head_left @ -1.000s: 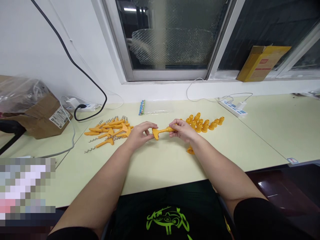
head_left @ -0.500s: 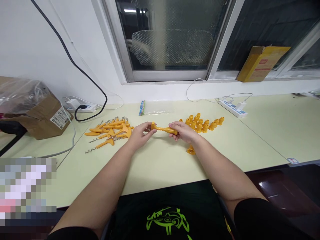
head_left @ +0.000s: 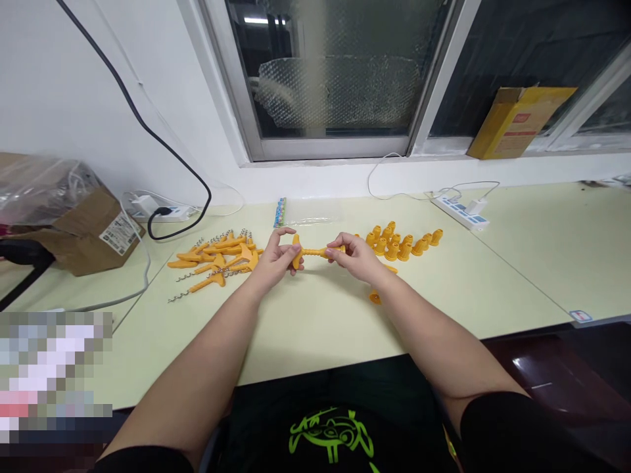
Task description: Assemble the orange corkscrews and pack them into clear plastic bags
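Between both hands, above the table, lies a yellow corkscrew [head_left: 311,252], roughly level. My left hand [head_left: 275,260] is closed around its T-shaped handle. At the other end my right hand [head_left: 355,255] pinches a yellow bell-shaped sleeve [head_left: 336,251], which sits in line with the shaft; the fingers partly cover it. No bare metal spiral shows on this piece. To the left is a pile of yellow corkscrews [head_left: 217,263] with bare metal spirals. Several yellow bell-shaped sleeves [head_left: 404,248] stand behind and right of my right hand, and another sleeve [head_left: 375,297] lies under the right wrist.
A clear plastic bag [head_left: 310,211] lies at the back of the pale table [head_left: 315,328]. Power strips [head_left: 461,211] with cables sit near the wall. An open cardboard box [head_left: 93,236] stands at the left, and a yellow box [head_left: 517,125] leans against the window.
The corkscrew has turned about its length, so the T handle now stands across my left fingers. My right hand has shifted its grip on the sleeve, fingertips now pinching it.
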Tool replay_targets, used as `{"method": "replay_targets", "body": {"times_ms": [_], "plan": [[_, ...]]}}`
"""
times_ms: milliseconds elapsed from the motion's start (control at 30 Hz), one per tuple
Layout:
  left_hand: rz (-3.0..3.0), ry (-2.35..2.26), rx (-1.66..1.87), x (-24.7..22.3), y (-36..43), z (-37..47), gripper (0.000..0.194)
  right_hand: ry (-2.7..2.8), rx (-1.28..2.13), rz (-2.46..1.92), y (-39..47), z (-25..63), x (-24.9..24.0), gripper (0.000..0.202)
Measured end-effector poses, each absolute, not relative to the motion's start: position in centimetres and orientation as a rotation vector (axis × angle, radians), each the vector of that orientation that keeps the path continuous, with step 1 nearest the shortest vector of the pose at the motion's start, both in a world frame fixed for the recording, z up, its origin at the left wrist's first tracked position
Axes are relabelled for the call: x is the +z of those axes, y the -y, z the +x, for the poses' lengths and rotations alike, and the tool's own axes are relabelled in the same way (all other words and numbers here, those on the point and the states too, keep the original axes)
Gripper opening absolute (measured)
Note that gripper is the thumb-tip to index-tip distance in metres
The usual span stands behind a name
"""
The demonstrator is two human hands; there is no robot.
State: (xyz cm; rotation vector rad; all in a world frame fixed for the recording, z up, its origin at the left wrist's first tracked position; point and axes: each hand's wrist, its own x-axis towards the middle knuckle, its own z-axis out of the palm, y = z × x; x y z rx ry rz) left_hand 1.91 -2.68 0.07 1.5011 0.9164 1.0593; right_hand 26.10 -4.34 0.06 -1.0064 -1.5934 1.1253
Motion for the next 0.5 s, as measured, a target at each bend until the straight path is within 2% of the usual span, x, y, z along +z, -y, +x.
{"method": "replay_targets", "body": {"times_ms": [67,233,433,500], "plan": [[1.429,-0.939,1.003,0.3,2.9,2.0,0.059,1.683,0.956,-1.021,4.6,26.0,0.1,0.033],[1.181,-1.028,0.888,0.8,3.2,2.4,0.030,1.987,0.535,-0.858,4.5,26.5,0.2,0.022],[0.808,-0.903,0.817,1.8,2.8,2.0,0.033,2.074,0.326,-0.784,3.8,27.5,0.3,0.014],[0.714,-0.900,0.828,2.0,2.8,1.9,0.025,2.086,0.271,-0.782,3.7,27.9,0.5,0.011]]}}
